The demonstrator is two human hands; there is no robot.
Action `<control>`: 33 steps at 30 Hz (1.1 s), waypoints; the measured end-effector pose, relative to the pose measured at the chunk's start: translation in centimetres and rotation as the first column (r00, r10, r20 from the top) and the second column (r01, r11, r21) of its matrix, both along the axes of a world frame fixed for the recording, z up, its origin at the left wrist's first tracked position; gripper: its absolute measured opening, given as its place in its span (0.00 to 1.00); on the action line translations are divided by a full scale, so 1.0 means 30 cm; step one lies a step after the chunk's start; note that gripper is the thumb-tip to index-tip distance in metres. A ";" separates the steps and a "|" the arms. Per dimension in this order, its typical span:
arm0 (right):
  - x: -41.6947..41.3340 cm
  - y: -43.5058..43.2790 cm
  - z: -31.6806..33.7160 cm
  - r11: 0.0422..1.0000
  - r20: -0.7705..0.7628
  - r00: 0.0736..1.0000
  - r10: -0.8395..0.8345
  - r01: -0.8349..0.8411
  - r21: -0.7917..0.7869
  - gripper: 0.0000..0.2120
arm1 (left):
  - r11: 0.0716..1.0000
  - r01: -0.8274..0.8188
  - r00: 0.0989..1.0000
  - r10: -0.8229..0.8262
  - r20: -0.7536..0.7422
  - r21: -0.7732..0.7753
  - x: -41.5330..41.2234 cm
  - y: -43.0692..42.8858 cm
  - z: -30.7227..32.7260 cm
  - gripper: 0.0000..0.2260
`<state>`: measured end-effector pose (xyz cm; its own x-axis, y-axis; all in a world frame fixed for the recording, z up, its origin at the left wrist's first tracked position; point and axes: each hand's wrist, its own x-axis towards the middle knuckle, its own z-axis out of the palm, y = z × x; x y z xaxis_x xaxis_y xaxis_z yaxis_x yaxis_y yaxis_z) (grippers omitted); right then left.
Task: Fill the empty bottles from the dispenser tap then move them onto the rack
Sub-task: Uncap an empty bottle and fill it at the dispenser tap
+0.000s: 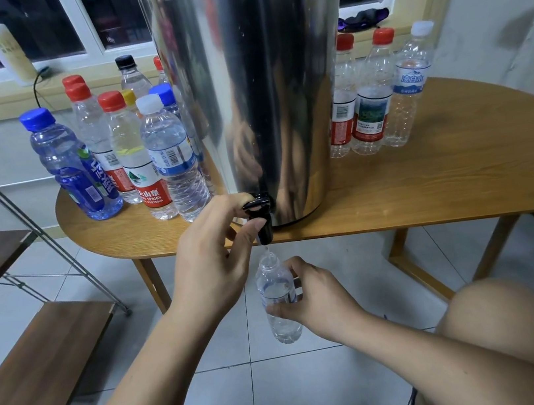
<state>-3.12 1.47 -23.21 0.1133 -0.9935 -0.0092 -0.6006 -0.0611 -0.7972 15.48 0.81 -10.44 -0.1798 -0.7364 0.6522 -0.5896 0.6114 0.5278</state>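
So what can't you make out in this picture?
Head view:
- Dispenser: top cut off by the upper edge; its steel wall hides the water level.
- Bottle under the tap: right hand covers its middle, so the fill is unclear.
- Rack: cut by the left edge.
- Red-capped bottle behind the dispenser: mostly hidden by it.

Pale tiled floor; oval wooden table; dark window behind.

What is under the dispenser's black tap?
An uncapped clear bottle, mouth just below the tap, gripped by the right hand. Its fingers cover part of the bottle, so the water level cannot be told.
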 end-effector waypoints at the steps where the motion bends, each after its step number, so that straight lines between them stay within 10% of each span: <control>1: 0.000 0.001 0.001 1.000 -0.001 1.000 0.001 -0.001 0.000 0.26 | 1.000 0.001 1.000 -0.001 -0.001 0.000 0.000 -0.001 -0.001 0.08; 33: -0.002 0.006 0.012 1.000 -0.004 1.000 0.008 -0.008 0.017 0.25 | 1.000 -0.017 1.000 0.017 0.017 -0.002 -0.002 0.005 0.005 0.08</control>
